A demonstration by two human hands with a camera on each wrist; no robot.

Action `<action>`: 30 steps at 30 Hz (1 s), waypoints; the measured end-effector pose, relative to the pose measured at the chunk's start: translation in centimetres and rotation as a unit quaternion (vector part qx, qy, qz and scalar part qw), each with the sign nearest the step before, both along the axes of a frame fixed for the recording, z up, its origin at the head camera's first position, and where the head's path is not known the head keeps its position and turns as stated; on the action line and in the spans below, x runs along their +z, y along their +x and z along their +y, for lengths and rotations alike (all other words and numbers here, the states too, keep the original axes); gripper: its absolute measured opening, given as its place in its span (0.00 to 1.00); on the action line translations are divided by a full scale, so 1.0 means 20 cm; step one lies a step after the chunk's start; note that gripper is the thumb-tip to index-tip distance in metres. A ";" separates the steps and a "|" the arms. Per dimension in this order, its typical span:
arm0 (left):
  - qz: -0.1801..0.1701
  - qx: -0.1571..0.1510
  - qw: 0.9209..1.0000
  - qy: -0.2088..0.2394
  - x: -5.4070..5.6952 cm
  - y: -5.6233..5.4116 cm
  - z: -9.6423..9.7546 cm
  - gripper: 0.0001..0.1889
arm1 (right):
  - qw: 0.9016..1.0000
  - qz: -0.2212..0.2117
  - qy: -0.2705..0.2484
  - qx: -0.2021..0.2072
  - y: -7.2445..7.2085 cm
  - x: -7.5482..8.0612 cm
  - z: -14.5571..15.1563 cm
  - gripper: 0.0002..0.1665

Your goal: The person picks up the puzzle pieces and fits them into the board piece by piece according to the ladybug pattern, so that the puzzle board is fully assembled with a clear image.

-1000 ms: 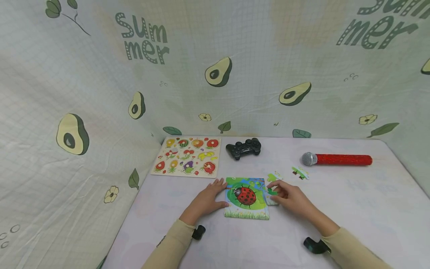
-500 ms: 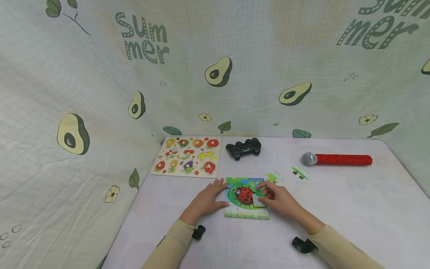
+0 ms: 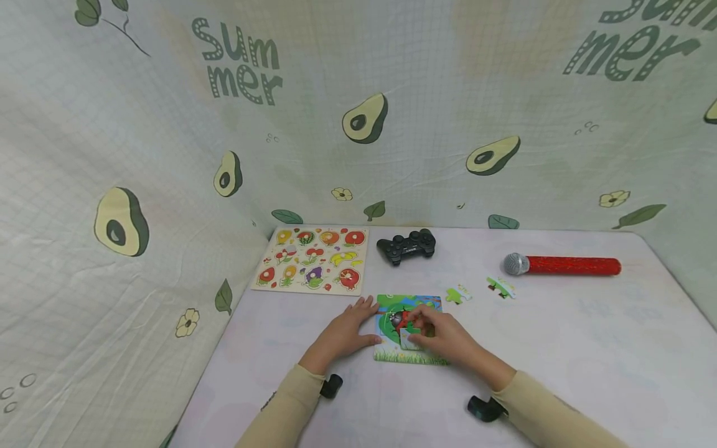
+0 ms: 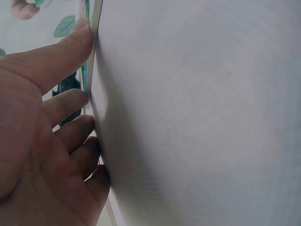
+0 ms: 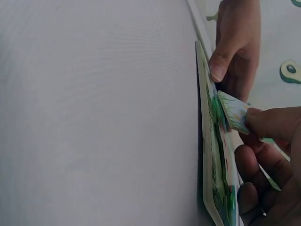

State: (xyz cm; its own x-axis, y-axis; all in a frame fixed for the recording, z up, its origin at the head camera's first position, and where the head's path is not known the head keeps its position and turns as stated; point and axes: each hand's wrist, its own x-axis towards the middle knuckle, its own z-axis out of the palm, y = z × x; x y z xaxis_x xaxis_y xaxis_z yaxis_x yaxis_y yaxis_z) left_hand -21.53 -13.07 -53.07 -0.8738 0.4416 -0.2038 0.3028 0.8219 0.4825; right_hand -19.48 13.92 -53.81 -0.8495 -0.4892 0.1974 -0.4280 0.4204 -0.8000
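A square ladybug puzzle board (image 3: 389, 354) lies on the table in front of me. My left hand (image 3: 348, 330) rests at its left edge, fingers extended, thumb and fingertips along the side in the left wrist view. Over the middle of the board, my right hand (image 3: 445, 337) pinches a puzzle piece (image 5: 233, 112) between thumb and fingers. The piece is light with green grass print and sits tilted above the board in the right wrist view. The hand and piece cover part of the red ladybug picture (image 3: 399, 319).
Two loose green puzzle pieces, one nearer piece (image 3: 456, 295) and one farther piece (image 3: 500, 287), lie behind the board to the right. A fruit pegboard (image 3: 325, 285) is at back left, beside a black game controller (image 3: 407, 247). A red microphone (image 3: 571, 266) lies at back right.
My right hand has carried the puzzle piece leftward from beside the board's right edge to over its middle. The left hand has stayed in place.
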 end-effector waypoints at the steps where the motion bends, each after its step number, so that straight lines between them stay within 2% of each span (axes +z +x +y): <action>1: 0.000 0.000 1.000 0.000 0.00 0.00 0.00 0.42 | 1.000 0.001 -0.002 0.002 0.00 0.00 -0.01 0.18; 13: 0.002 -0.011 1.000 -0.006 0.01 -0.01 0.01 0.41 | 1.000 -0.011 0.007 0.024 0.00 -0.02 -0.11 0.17; 30: -0.003 -0.011 1.000 -0.006 0.00 -0.01 0.00 0.40 | 0.999 -0.025 0.030 0.006 -0.01 -0.04 -0.19 0.16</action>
State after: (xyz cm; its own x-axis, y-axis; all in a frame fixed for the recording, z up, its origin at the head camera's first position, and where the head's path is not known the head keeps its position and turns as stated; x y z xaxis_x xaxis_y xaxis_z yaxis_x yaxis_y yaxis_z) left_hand -21.77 -13.11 -52.97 -0.8620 0.4588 -0.2155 0.3184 0.8209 0.4741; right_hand -19.72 10.18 -54.61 -0.8516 -0.5092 0.1245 -0.3935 0.4640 -0.7936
